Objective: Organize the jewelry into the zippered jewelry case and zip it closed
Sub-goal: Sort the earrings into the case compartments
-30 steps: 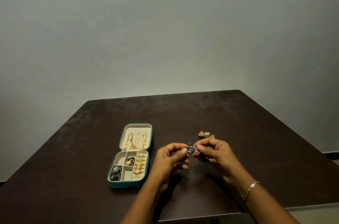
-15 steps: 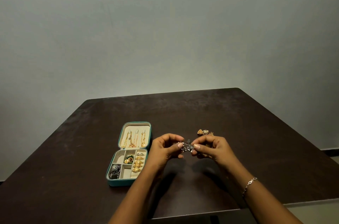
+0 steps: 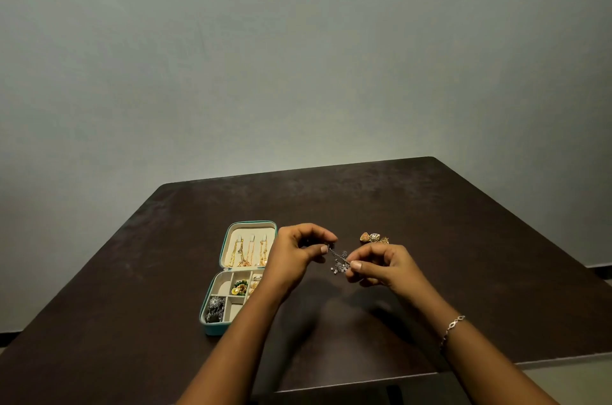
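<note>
A small silver chain piece with pale beads (image 3: 339, 261) hangs stretched between my two hands above the dark table. My left hand (image 3: 298, 255) pinches its upper left end; my right hand (image 3: 381, 265) pinches the lower right end. The teal zippered jewelry case (image 3: 212, 326) lies open to the left, partly behind my left forearm. Gold chains (image 3: 246, 252) hang in its lid. Its tray holds a dark silver cluster (image 3: 215, 307), a green and gold piece (image 3: 240, 287) and gold rings mostly hidden by my wrist. Loose gold pieces (image 3: 373, 237) lie just beyond my right hand.
The dark brown table (image 3: 463, 239) ends at a near edge just below my forearms and at a far edge against a plain grey wall. A thin silver bracelet (image 3: 453, 328) circles my right wrist.
My hands have drawn slightly apart, pulling the silver piece out from a bunched clump into a short stretched chain. My left forearm now covers more of the case's tray.
</note>
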Demonstrator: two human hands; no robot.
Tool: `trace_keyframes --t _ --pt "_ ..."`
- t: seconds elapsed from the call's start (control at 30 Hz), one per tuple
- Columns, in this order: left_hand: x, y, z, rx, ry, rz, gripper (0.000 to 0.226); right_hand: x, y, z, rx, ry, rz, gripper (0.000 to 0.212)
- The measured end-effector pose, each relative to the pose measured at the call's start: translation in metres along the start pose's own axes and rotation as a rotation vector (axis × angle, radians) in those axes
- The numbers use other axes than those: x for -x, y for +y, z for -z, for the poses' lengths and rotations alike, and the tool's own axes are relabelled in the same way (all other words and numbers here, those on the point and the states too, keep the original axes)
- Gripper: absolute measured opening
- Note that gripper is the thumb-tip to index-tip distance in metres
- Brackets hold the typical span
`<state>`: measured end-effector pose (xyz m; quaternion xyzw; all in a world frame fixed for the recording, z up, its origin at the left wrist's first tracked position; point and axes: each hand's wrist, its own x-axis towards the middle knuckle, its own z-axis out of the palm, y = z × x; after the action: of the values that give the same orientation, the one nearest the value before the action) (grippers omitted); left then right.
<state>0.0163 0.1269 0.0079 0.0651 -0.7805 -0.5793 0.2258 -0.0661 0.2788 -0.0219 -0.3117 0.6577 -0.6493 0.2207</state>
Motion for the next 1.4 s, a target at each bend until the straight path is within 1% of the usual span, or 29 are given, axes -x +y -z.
trace_keyframes --t 0.17,0.3,0.43,0.53,0.67,0.73,0.87,0.93,1.0,1.07,1.13,1.23,1.4 --pt "0.001 0.008 0.001 -0.096 -0.028 -0.057 0.031 0.000 -0.002 0.001 -0.008 -0.018 -0.024 0.014" --pt "0.001 0.010 0.000 -0.037 -0.031 -0.072 0.032 -0.001 -0.001 0.000 0.025 -0.035 -0.027 0.015" --pt "0.000 0.013 0.000 -0.009 -0.067 -0.083 0.032 -0.001 -0.006 0.003 0.043 0.039 0.070 0.019" --pt "0.000 0.014 -0.001 0.051 -0.105 -0.044 0.031 0.001 -0.015 0.004 -0.010 0.063 0.194 0.020" --pt "-0.001 0.012 -0.001 0.204 -0.194 0.056 0.034 0.003 -0.021 0.002 0.028 -0.017 0.348 0.020" --pt "-0.001 0.010 -0.001 0.279 -0.228 0.107 0.035 0.003 -0.022 0.002 0.071 -0.024 0.384 0.018" --pt "0.001 0.010 -0.005 0.392 -0.270 0.172 0.033 0.002 -0.024 0.004 0.125 0.021 0.411 0.011" --pt "0.003 0.010 -0.008 0.404 -0.240 0.192 0.029 0.002 -0.026 0.005 0.134 0.023 0.421 0.007" --pt "0.005 0.008 -0.012 0.317 -0.140 0.161 0.023 0.003 -0.029 0.006 0.130 0.012 0.404 0.006" --pt "0.008 0.006 -0.014 0.197 0.019 0.071 0.019 0.004 -0.032 0.008 0.166 0.031 0.376 0.011" --pt "0.011 0.005 -0.015 0.144 0.126 -0.042 0.019 0.004 -0.035 0.010 0.237 0.059 0.364 0.011" --pt "0.014 0.001 -0.018 0.076 0.135 -0.167 0.016 0.002 -0.037 0.012 0.306 0.081 0.363 0.011" --pt "0.017 0.000 -0.027 0.083 0.116 -0.176 0.013 0.002 -0.037 0.005 0.370 0.104 0.370 0.013"
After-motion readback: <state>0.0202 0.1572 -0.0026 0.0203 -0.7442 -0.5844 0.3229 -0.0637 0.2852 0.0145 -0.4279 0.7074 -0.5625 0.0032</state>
